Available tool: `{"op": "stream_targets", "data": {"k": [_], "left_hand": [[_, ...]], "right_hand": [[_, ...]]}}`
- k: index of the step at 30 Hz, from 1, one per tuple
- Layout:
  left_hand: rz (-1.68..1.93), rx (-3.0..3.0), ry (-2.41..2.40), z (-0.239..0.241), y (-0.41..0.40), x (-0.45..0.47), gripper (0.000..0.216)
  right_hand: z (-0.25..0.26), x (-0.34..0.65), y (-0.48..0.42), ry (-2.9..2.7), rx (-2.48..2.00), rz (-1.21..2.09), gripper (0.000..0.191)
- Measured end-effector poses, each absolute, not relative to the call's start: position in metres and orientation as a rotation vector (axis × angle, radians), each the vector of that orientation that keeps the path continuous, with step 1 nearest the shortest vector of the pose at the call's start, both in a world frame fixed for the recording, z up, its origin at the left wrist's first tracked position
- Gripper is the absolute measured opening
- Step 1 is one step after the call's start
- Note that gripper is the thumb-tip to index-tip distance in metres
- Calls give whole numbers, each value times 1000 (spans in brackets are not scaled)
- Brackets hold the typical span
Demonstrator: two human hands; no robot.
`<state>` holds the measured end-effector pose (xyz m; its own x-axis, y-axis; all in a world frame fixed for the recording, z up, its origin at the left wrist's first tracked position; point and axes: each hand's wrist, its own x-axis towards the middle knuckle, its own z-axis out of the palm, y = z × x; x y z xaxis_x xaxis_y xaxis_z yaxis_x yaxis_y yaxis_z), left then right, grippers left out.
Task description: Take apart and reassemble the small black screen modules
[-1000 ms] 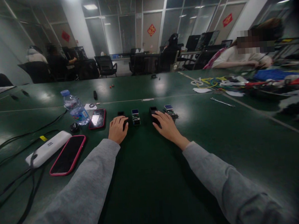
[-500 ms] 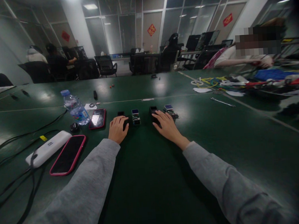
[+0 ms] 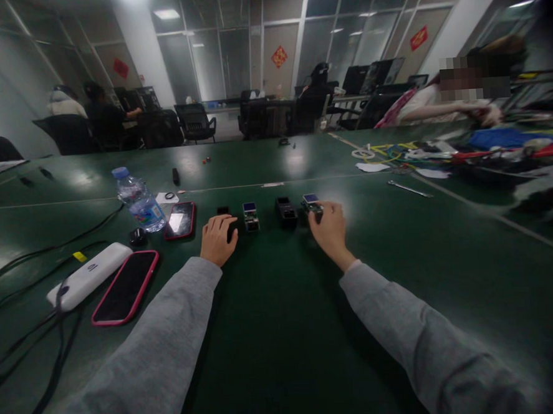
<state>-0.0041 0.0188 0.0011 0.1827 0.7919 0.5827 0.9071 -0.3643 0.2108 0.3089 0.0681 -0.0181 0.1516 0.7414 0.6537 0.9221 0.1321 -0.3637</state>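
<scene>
My left hand [image 3: 218, 240] rests over a small black case [image 3: 223, 210], fingers loosely bent and thumb apart; most of that case is hidden under it. Just right of this hand stands a small circuit board with a screen [image 3: 251, 216]. Farther right is another black case [image 3: 286, 211] with openings in its top, untouched. My right hand [image 3: 330, 228] has thumb and fingers closed on the sides of a second circuit board with a screen [image 3: 310, 199], whose lower part the fingers partly cover.
On the left lie a water bottle [image 3: 138, 200], two red-edged phones [image 3: 180, 220], a white power bank [image 3: 91, 276] and black cables [image 3: 56, 364]. A wrench [image 3: 410, 189] and a pile of cables [image 3: 395, 153] are on the right. A co-worker [image 3: 439, 106] sits beyond the pile.
My right hand has left the black case and moved right to the second circuit board, its fingers closing on it. My left hand has stayed in place.
</scene>
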Motion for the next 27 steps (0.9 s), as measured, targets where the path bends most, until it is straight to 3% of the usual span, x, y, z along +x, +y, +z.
{"op": "stream_targets", "data": {"k": [8,27], "left_hand": [[-960,-2269,-1631,1,18,-5,32],[-963,-2224,-1671,3,17,-3,29]], "right_hand": [[-20,311,66,-1639,-1744,-80,39],[-26,315,70,-1661,-1760,-27,39]]}}
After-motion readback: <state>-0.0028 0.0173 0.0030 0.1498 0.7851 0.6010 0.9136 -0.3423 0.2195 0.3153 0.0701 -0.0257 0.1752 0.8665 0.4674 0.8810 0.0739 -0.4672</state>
